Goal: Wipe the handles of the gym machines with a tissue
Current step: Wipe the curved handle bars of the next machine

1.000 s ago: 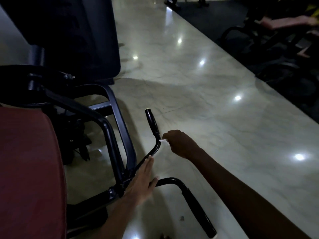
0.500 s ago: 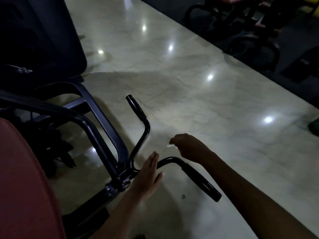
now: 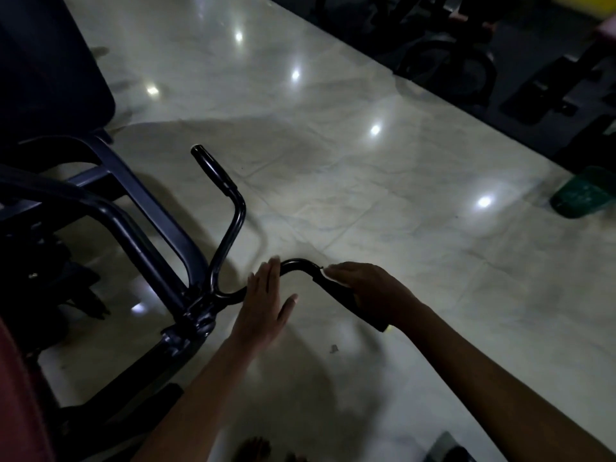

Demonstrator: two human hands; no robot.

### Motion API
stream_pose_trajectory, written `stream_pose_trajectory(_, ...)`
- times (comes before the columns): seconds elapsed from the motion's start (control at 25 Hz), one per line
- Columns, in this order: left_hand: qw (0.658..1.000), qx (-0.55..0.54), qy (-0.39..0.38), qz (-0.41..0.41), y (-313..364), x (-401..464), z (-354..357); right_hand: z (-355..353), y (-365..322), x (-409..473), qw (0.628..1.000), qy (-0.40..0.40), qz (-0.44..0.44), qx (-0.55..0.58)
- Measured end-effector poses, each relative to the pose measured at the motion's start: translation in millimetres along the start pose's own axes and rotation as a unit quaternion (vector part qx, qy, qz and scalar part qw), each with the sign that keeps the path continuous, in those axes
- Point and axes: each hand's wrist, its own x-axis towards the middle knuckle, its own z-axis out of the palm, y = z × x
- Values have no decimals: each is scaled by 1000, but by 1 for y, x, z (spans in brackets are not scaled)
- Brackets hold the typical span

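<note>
A black gym machine has two curved handles. The far handle (image 3: pixel 213 170) points up and away, untouched. On the near handle's black grip (image 3: pixel 336 293) lies my right hand (image 3: pixel 370 288), fingers curled over the grip's upper end. The tissue is almost hidden under that hand; only a tiny pale scrap shows at the fingertips (image 3: pixel 323 268). My left hand (image 3: pixel 266 298) lies flat with straight fingers against the bent bar (image 3: pixel 295 263) of the same handle, just left of the grip.
The machine's dark frame (image 3: pixel 156 215) and a red seat pad (image 3: pixel 16 395) fill the left side. Glossy pale marble floor (image 3: pixel 366 195) spreads ahead. Dark gym machines (image 3: pixel 466 61) line the far right, with a green basket (image 3: pixel 583 193) on the floor.
My right hand has left the far handle, crossed to the near handle and closed over its grip. The left hand stays flat on the bar. The view has swung to the right.
</note>
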Motion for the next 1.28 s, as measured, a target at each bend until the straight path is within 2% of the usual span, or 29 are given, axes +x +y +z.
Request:
stream_pose_trajectory(0.12,1000,2,3,-8,0,0,5,16,2,-3,999,44,-18,16)
stream_pose_trajectory(0.28,1000,15,8,10,-6,0,7,16,5,10,998,31,-44,-19)
stream_pose_trajectory(0.52,1000,14,5,14,-7,0,7,16,12,9,998,5,-54,-10)
stream_pose_trajectory(0.64,1000,18,0,16,-8,0,6,19,16,9,998,17,-61,-6)
stream_pose_trajectory(0.8,1000,8,-1,10,-8,0,7,21,17,-9,997,48,-50,22)
stream_pose_trajectory(1.0,1000,12,-4,19,-11,1,7,13,20,-40,998,40,-55,-1)
stream_pose_trajectory(1.28,999,24,-11,29,-13,1,4,12,34,-101,997,38,15,58)
